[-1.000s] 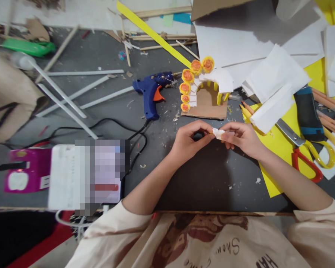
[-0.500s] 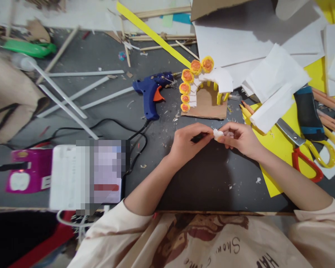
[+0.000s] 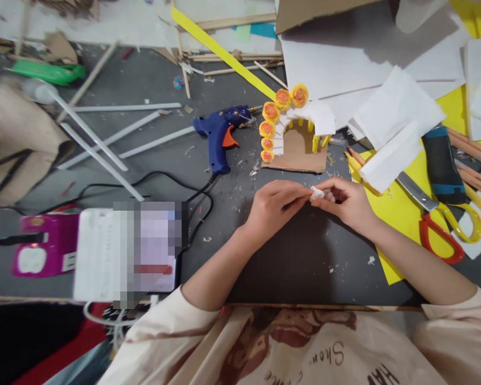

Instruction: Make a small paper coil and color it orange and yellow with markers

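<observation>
My left hand [image 3: 274,206] and my right hand [image 3: 347,202] meet over the dark table [image 3: 296,256], both pinching a small white paper piece [image 3: 316,193] between their fingertips. Just beyond them lies a cardboard arch model [image 3: 294,136], edged with yellow-orange paper roses and white paper tiles. A blue glue gun [image 3: 220,133] with an orange trigger rests left of the arch, its black cord trailing toward me.
Red-and-yellow scissors [image 3: 441,224] lie on yellow paper [image 3: 401,214] at the right, beside a black-and-blue tool [image 3: 441,163] and pencils. White sheets [image 3: 344,64] cover the far right. White sticks [image 3: 104,141], a magenta box [image 3: 44,251] and a green object [image 3: 48,70] occupy the left.
Both hands have stayed together on the white piece, working it slightly; the fingers have shifted a little. The view has drifted slightly.
</observation>
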Demonstrator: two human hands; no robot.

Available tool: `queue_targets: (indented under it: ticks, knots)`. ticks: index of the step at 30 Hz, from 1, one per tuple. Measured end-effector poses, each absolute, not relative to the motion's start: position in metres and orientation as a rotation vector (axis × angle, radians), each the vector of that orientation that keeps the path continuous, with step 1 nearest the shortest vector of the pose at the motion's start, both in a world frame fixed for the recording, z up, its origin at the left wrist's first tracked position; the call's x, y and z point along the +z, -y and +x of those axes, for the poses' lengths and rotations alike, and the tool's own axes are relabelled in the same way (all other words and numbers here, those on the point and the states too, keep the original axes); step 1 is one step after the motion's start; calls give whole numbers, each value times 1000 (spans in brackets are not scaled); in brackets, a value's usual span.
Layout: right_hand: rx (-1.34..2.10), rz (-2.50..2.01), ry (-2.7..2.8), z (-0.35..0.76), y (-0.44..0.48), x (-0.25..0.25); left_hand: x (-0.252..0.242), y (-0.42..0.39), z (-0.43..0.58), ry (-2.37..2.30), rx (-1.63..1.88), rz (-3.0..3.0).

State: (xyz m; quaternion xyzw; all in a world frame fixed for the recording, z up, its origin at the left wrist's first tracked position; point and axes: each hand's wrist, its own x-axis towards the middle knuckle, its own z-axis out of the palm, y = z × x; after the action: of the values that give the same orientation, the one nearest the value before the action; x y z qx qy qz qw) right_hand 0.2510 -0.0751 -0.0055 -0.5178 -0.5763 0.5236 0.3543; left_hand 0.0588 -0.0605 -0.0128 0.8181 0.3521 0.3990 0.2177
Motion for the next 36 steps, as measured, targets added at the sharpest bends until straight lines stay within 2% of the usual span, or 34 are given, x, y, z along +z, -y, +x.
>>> queue_targets:
  ticks: [11, 24, 36]
  knots:
    - [1343, -1291, 1565, 250, 76, -7, -16, 58, 58, -1065, 1066, 2129]
    - [961, -1289, 1837, 251, 74, -9, -13, 55, 60, -1025, 1050, 1945]
    - [847, -1315, 2015, 252, 74, -9, -17, 57, 59, -1050, 957, 2001]
